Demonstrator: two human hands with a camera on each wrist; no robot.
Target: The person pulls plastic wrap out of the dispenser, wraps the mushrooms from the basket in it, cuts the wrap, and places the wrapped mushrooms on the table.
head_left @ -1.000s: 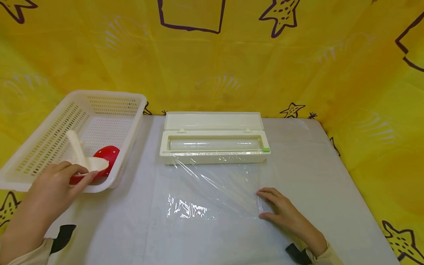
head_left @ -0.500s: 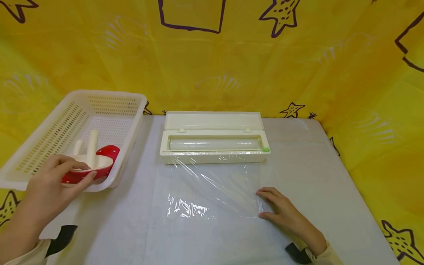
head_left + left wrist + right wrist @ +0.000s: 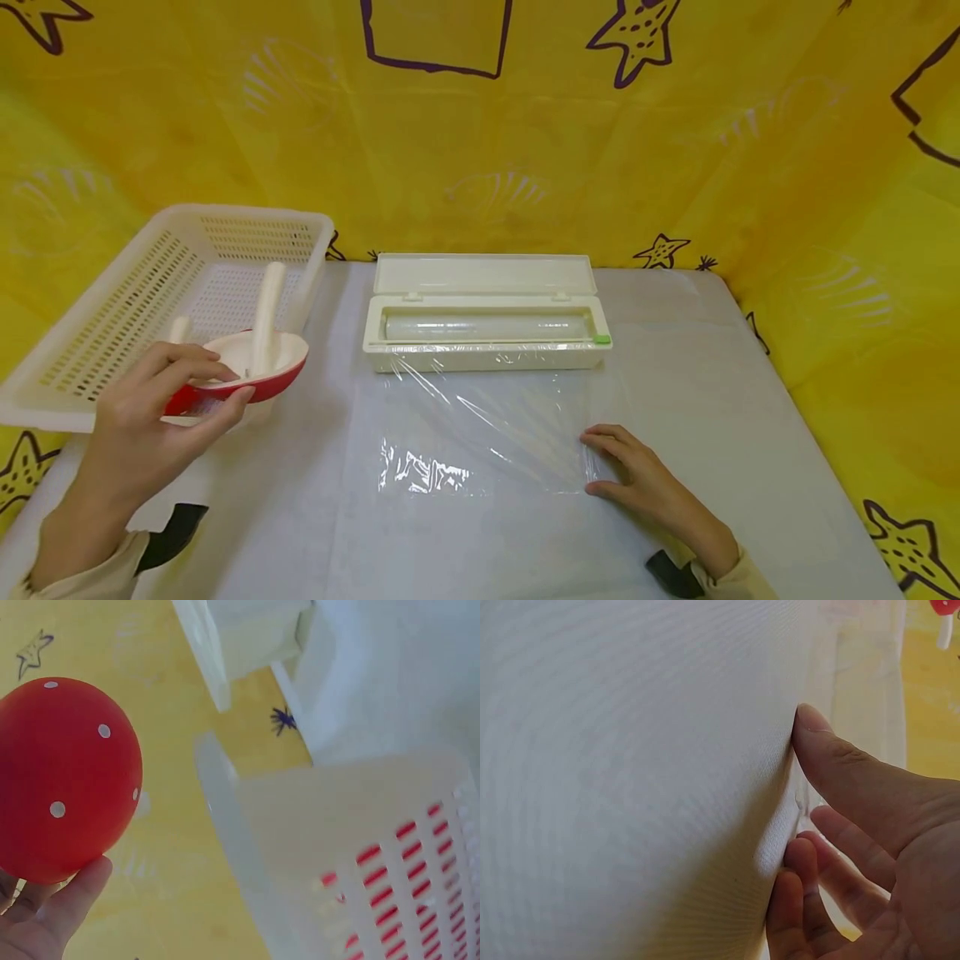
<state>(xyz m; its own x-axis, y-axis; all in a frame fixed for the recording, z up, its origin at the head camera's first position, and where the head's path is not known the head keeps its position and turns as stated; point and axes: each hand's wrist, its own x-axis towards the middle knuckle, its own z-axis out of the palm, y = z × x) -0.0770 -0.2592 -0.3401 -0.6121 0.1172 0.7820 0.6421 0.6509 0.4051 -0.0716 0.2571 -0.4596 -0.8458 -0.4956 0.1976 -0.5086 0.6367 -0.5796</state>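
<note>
My left hand (image 3: 142,425) pinches the rim of a red toy mushroom (image 3: 276,387) with white dots, thumb below and fingers above. Its cap hangs underside up and the white stem points upward, over the near right corner of the white basket (image 3: 142,250). In the left wrist view the round cap (image 3: 67,772) rests at the fingertips. Behind the hand, the stem of a second mushroom (image 3: 180,329) shows inside the basket. My right hand (image 3: 637,479) touches the right edge of a clear plastic wrap sheet (image 3: 487,442), its thumb and fingers apart and their tips on the table.
A cream wrap dispenser (image 3: 487,360) stands at the back middle with its lid up. Its wrap roll (image 3: 487,326) lies inside, and the sheet runs from it toward me. A yellow patterned cloth (image 3: 480,150) hangs behind the white table (image 3: 712,400).
My left hand has lifted the mushroom out of the basket and carried it right, stem turning upward. The right hand and the wrap sheet stay where they were.
</note>
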